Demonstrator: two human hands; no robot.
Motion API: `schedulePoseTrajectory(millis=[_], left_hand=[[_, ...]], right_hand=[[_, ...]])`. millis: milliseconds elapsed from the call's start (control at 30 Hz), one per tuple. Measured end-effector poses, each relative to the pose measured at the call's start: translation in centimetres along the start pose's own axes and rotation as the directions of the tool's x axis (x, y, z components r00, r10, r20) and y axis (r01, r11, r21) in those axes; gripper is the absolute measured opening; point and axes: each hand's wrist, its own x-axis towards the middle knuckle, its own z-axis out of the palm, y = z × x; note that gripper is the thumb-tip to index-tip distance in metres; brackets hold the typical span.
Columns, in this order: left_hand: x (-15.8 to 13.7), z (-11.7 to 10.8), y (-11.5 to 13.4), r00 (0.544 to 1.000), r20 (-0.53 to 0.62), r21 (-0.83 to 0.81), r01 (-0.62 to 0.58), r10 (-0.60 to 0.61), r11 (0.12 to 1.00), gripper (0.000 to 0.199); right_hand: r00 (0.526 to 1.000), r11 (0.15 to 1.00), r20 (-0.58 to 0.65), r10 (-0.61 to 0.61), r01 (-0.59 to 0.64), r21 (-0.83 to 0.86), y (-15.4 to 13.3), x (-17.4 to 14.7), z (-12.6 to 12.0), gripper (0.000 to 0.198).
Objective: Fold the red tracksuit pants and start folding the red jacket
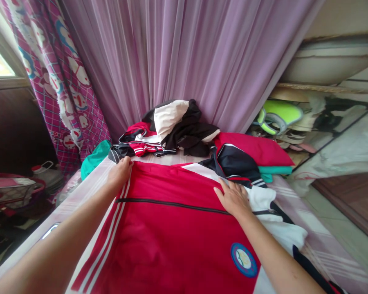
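Note:
A red sports jacket (165, 228) with white side stripes, a black seam line and a round blue badge (244, 259) lies spread on the bed. My left hand (120, 172) grips its far left corner by the white stripes. My right hand (233, 197) lies flat, fingers apart, on the jacket's right side where red meets white and navy cloth.
A heap of black, white and red clothes (174, 128) sits at the bed's far end against a lilac curtain (184, 53). A red pillow (257, 149) and teal cloth lie at the far right. A patterned pink curtain (64, 90) hangs at left; cluttered shelves (309, 118) stand at right.

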Motion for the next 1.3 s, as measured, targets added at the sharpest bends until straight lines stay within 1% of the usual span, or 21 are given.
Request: schedulePoseTrajectory(millis=[100,167,200,233,300,367,433,500,533,600,667,733,767,800,867,900,967,1000,1133,1200,1300], left_hand=[[0.7,0.7,0.3,0.999,0.044,0.104,0.007,-0.012,0.995,0.035],[1.0,1.0,0.4,0.998,0.059,0.124,0.021,-0.028,0.992,0.038],[1.1,1.0,0.4,0.998,0.065,0.129,0.019,-0.028,0.991,0.038],[1.1,0.9,0.3,0.997,0.072,0.132,0.018,-0.027,0.991,0.039],[1.1,0.5,0.1,0.996,0.087,0.132,0.026,-0.038,0.991,0.040],[1.1,-0.1,0.0,0.993,0.104,0.125,0.044,-0.057,0.991,0.043],[1.1,-0.5,0.1,0.991,0.119,0.110,0.050,-0.063,0.993,0.046],[1.1,-0.6,0.4,0.994,0.100,0.093,0.045,-0.054,0.995,0.051],[1.0,-0.6,0.6,0.997,0.071,0.086,0.025,-0.031,0.996,0.053],[0.3,-0.4,1.3,0.998,-0.010,0.089,-0.064,0.066,0.994,0.054],[-1.2,0.0,2.2,0.975,-0.076,0.118,-0.200,0.210,0.973,0.051],[-3.8,0.6,3.0,0.928,-0.115,0.154,-0.337,0.356,0.929,0.048],[-5.3,1.0,3.3,0.899,-0.125,0.164,-0.399,0.420,0.902,0.047],[-6.8,1.4,3.6,0.868,-0.128,0.169,-0.458,0.481,0.873,0.047],[-9.6,2.3,3.9,0.813,-0.098,0.150,-0.558,0.574,0.816,0.047],[-10.8,2.8,3.9,0.798,-0.069,0.134,-0.587,0.599,0.798,0.047],[-12.2,3.7,3.9,0.794,-0.003,0.109,-0.604,0.608,0.790,0.050],[-12.6,4.0,3.9,0.801,0.025,0.106,-0.597,0.598,0.795,0.052],[-12.5,4.4,4.3,0.831,0.076,0.125,-0.556,0.550,0.822,0.057],[-12.4,4.3,4.6,0.839,0.092,0.125,-0.543,0.536,0.830,0.058],[-12.3,3.8,5.0,0.853,0.118,0.105,-0.521,0.509,0.847,0.058]], right_hand=[[1.000,0.998,0.000,-0.002,0.002,0.063,-0.1,0.2,-0.3,0.053],[1.000,0.987,-0.021,-0.020,0.023,0.161,0.4,0.2,-0.8,0.047],[1.000,0.976,-0.029,-0.009,0.015,0.218,0.8,0.1,-1.2,0.043],[0.999,0.963,-0.027,0.031,-0.023,0.268,1.4,0.1,-1.7,0.040],[0.983,0.930,-0.012,0.184,-0.170,0.325,3.0,0.1,-2.7,0.036],[0.934,0.884,-0.026,0.356,-0.328,0.332,5.1,0.4,-3.8,0.035],[0.884,0.851,-0.054,0.464,-0.429,0.304,7.2,1.2,-4.8,0.047],[0.859,0.835,-0.002,0.513,-0.498,0.234,9.0,2.3,-5.4,0.062],[0.854,0.833,0.050,0.518,-0.517,0.196,9.6,2.8,-5.5,0.063],[0.862,0.849,0.149,0.485,-0.505,0.157,10.2,3.4,-5.6,0.053],[0.905,0.901,0.192,0.378,-0.408,0.148,10.0,3.3,-5.4,0.044],[0.953,0.959,0.194,0.234,-0.259,0.116,9.6,2.7,-5.1,0.041],[0.967,0.977,0.186,0.175,-0.194,0.090,9.3,2.3,-5.0,0.041],[0.976,0.986,0.166,0.144,-0.156,0.063,9.1,2.0,-4.9,0.039],[0.982,0.986,0.086,0.165,-0.167,0.013,8.8,1.6,-4.9,0.033],[0.981,0.981,0.040,0.192,-0.191,-0.010,8.7,1.7,-4.8,0.032],[0.976,0.975,-0.014,0.217,-0.218,-0.046,8.6,2.2,-4.8,0.032],[0.976,0.974,-0.005,0.219,-0.219,-0.053,8.6,2.6,-4.7,0.031],[0.964,0.975,0.144,0.222,-0.222,-0.017,8.7,4.3,-4.6,0.032],[0.959,0.973,0.169,0.225,-0.229,0.003,8.8,4.4,-4.9,0.036],[0.975,0.976,0.085,0.207,-0.211,0.047,9.3,2.4,-6.6,0.043]])
